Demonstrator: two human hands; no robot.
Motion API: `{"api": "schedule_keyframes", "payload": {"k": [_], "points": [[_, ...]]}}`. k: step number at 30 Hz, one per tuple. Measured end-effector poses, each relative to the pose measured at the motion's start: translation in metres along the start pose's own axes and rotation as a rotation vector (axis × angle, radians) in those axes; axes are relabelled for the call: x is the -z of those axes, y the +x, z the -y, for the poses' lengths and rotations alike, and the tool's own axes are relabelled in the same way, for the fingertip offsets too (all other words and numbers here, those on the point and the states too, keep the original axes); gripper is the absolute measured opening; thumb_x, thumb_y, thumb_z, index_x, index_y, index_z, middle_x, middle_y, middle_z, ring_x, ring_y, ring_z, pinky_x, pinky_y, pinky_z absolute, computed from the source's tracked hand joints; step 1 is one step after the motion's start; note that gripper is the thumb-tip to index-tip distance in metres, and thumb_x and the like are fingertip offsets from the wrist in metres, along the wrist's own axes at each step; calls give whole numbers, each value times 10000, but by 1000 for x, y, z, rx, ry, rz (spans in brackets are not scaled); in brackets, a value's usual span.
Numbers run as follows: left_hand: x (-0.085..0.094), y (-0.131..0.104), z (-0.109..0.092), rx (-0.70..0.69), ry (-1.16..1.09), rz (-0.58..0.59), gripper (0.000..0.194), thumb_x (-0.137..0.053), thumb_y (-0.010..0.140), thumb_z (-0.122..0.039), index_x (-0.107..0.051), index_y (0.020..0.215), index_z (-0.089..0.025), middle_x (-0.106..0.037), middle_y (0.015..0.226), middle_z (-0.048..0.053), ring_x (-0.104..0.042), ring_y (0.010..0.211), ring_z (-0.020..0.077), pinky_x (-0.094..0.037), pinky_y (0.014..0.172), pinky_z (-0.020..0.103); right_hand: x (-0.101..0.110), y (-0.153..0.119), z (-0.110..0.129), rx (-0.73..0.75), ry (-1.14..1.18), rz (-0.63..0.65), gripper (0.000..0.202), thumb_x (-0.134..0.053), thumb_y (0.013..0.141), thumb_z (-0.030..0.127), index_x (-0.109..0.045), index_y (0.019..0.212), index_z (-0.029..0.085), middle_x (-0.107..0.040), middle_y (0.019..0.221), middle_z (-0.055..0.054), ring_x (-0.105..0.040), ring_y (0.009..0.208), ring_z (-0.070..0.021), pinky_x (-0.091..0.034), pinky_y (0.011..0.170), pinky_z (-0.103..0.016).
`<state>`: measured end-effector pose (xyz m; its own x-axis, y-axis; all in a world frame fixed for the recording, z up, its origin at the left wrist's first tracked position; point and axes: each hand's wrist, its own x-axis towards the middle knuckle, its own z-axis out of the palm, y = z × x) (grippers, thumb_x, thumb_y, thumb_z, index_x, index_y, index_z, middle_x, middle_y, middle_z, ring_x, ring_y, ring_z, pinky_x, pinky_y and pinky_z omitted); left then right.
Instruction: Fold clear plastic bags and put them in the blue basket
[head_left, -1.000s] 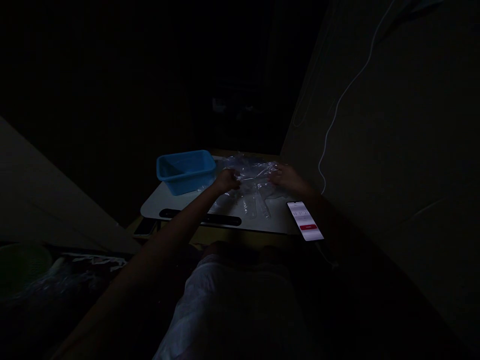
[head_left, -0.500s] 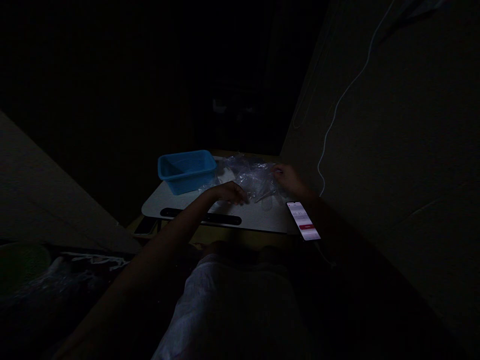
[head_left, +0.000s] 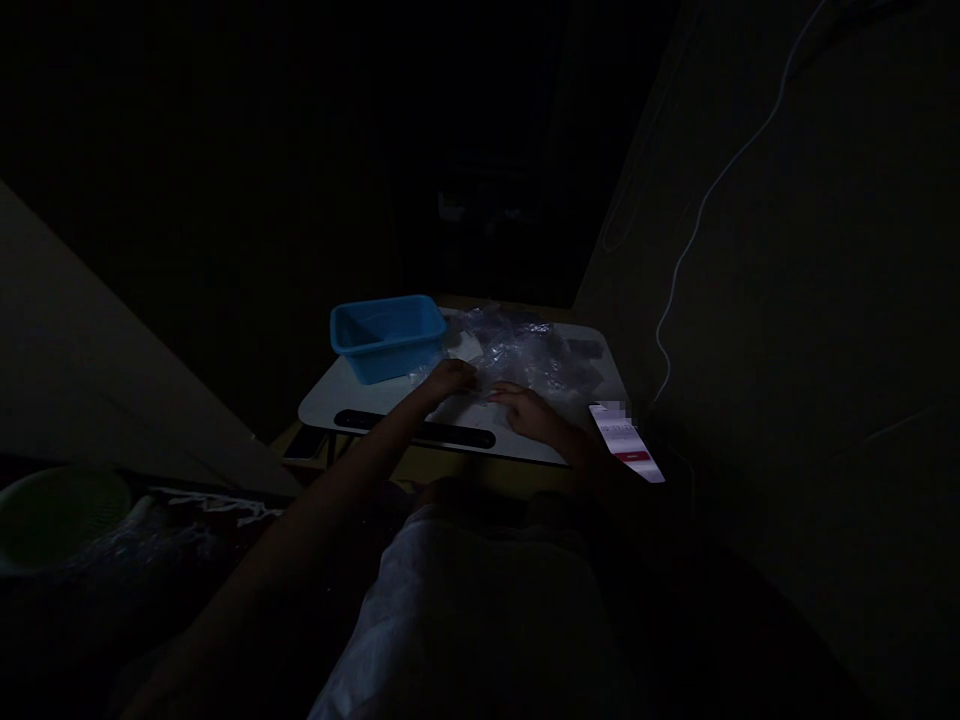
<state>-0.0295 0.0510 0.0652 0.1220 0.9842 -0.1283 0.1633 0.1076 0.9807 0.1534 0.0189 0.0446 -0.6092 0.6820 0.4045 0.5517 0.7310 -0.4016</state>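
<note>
On the small white table (head_left: 555,440) lies a crumpled heap of clear plastic bags (head_left: 517,350), faintly shiny in the dim light. My left hand (head_left: 452,377) is at the near left side of the heap, its fingers closed on a bit of clear plastic. Close by on the right is my right hand (head_left: 525,410), fingers stretched toward the left one and touching the near edge of the plastic. Behind my left hand, a flat white piece (head_left: 465,346) shows among the bags; its kind is unclear.
A blue plastic basin (head_left: 390,345) stands at the table's back left. A lit phone (head_left: 627,443) rests by the right edge. Along the front runs a dark slot (head_left: 450,434). A white cable (head_left: 701,210) hangs on the right wall. A green basin (head_left: 64,520) sits low at left.
My right hand has come from the far right of the plastic inward and nearer, beside my left hand. The view has shifted slightly, and the right side of the table now shows.
</note>
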Motion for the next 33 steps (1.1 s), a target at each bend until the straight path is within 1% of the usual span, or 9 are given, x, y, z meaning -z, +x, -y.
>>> {"api": "schedule_keyframes", "payload": {"k": [3, 5, 7, 11, 14, 19, 26, 29, 33], "points": [[-11, -3, 10, -145, 236, -36, 78, -509, 723, -150, -584, 729, -131, -637, 702, 31, -610, 693, 143, -469, 702, 270, -2, -28, -5, -123, -28, -133, 576, -396, 615, -4, -543, 1148, 157, -506, 1245, -89, -470, 1143, -177, -396, 965, -328], [-22, -5, 13, -282, 426, -65, 135, -478, 723, -122, -611, 743, -140, -655, 776, 33, -607, 773, 150, -459, 756, 267, 0, -46, -10, -259, -108, -184, 475, -397, 672, 38, -580, 1092, 162, -566, 1164, -101, -515, 1087, -200, -413, 946, -364], [-35, -8, 14, -427, 575, -66, 178, -469, 728, -116, -634, 782, -155, -662, 862, 34, -597, 839, 156, -447, 795, 264, -1, -60, -13, -323, -169, -132, 370, -401, 713, 75, -629, 988, 172, -619, 1067, -102, -563, 1006, -214, -445, 901, -382], [-57, -18, 15, -679, 827, 64, 198, -453, 794, -183, -649, 815, -164, -663, 883, 54, -575, 886, 176, -420, 834, 290, -10, -70, -9, -264, -218, -72, 324, -431, 734, 96, -636, 973, 174, -598, 1120, -99, -544, 1043, -208, -434, 916, -359], [-63, -21, 22, -774, 1027, 193, 241, -419, 838, -237, -645, 817, -156, -657, 850, 80, -571, 871, 197, -404, 831, 326, -15, -65, -2, -229, -227, -62, 334, -442, 737, 98, -625, 1006, 169, -590, 1137, -104, -525, 1074, -210, -415, 934, -369], [-53, -20, 40, -706, 1207, 81, 251, -397, 841, -221, -592, 987, -164, -595, 1072, 106, -515, 1013, 229, -393, 832, 367, -9, -63, -10, -264, -258, -84, 334, -445, 759, 136, -614, 1046, 153, -586, 1157, -110, -531, 1074, -218, -416, 932, -375], [-38, -15, 47, -682, 1138, 1, 328, -437, 798, -228, -513, 1109, -154, -511, 1185, 102, -429, 1117, 235, -352, 922, 382, -5, -80, -37, -319, -275, -193, 335, -422, 777, 157, -601, 1060, 151, -554, 1194, -122, -483, 1135, -234, -393, 962, -420], [-36, -12, 49, -638, 1017, -184, 335, -454, 777, -217, -510, 1091, -115, -503, 1136, 134, -429, 1086, 253, -358, 917, 388, -4, -84, -36, -309, -276, -279, 326, -426, 769, 151, -604, 1042, 150, -561, 1166, -125, -480, 1121, -241, -391, 959, -434], [-34, -9, 50, -469, 850, -440, 339, -516, 748, -266, -507, 1049, -110, -513, 1067, 156, -453, 1033, 277, -382, 871, 408, -2, -84, -35, -333, -267, -329, 322, -429, 740, 113, -621, 990, 174, -601, 1064, -110, -518, 1036, -243, -416, 915, -445]]}}
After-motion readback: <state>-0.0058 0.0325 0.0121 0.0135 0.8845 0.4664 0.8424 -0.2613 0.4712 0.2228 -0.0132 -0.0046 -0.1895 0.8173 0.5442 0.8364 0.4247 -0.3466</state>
